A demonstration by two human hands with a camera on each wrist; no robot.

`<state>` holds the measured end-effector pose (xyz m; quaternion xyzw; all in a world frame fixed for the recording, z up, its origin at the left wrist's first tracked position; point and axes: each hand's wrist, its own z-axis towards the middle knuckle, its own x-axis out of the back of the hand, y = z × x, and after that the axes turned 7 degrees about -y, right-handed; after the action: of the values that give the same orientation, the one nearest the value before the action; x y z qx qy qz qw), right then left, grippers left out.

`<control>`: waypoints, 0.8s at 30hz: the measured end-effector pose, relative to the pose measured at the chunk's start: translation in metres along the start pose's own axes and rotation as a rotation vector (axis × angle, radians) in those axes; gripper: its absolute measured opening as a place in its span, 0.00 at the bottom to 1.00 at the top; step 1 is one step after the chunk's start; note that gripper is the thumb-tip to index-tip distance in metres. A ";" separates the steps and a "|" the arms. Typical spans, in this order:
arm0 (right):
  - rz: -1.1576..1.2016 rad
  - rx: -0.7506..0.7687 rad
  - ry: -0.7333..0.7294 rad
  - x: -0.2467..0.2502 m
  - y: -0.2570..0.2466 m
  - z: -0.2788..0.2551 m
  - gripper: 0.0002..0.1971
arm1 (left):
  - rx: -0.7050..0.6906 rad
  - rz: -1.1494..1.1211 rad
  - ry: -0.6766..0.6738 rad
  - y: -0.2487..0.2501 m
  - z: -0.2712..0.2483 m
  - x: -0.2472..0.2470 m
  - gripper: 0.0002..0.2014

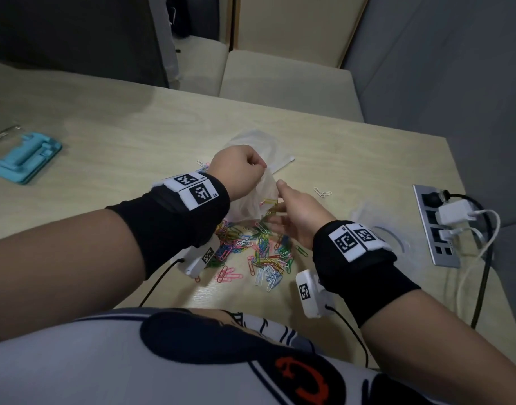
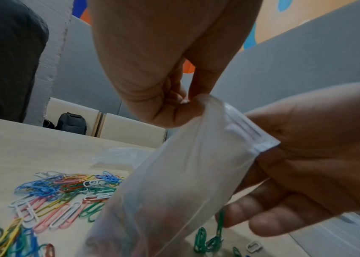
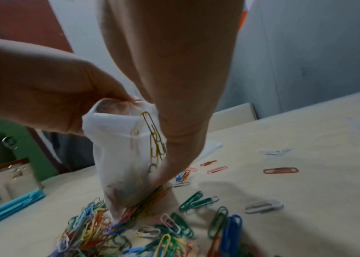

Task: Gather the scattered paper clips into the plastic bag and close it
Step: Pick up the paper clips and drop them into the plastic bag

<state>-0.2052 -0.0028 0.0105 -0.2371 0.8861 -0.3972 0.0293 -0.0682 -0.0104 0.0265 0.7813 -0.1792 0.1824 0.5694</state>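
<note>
A translucent zip plastic bag (image 1: 248, 203) (image 2: 185, 173) (image 3: 117, 156) stands upright over a pile of coloured paper clips (image 1: 251, 247) (image 2: 49, 196) (image 3: 119, 231) on the table. My left hand (image 1: 242, 168) (image 2: 152, 97) (image 3: 42, 95) pinches the bag's upper rim. My right hand (image 1: 292, 211) (image 2: 306, 165) (image 3: 174, 87) is at the mouth's other side, the zip strip (image 2: 251, 135) tucked between thumb and fingers. A few yellow clips (image 3: 154, 139) (image 1: 270, 204) hang in the mouth beside that hand. Some clips show dimly inside the bag.
A second clear bag (image 1: 256, 144) lies behind the hands. Stray clips (image 1: 322, 192) lie to the right, beside a clear plastic piece (image 1: 379, 232). A power strip (image 1: 435, 226) with chargers and cables sits near the right table edge. A blue plastic holder (image 1: 26, 159) is far left.
</note>
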 end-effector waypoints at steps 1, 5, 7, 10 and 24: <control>0.105 -0.025 -0.009 0.001 0.000 -0.001 0.21 | 0.002 -0.003 0.002 0.000 0.000 0.000 0.11; 0.157 -0.020 0.014 0.013 -0.011 -0.008 0.16 | 0.008 0.002 0.003 0.000 0.002 0.001 0.10; 0.189 0.014 0.028 0.016 -0.020 -0.011 0.15 | 0.007 0.007 -0.003 0.000 0.002 0.001 0.10; 0.252 0.053 -0.032 0.014 -0.035 -0.020 0.12 | 0.001 0.017 -0.006 0.000 0.002 -0.002 0.10; -0.961 -0.377 0.012 0.007 0.036 -0.013 0.48 | -0.001 0.017 0.126 -0.008 0.011 0.013 0.09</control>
<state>-0.2284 0.0237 -0.0051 -0.6162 0.7336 -0.2005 -0.2048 -0.0521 -0.0199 0.0227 0.7664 -0.1497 0.2362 0.5783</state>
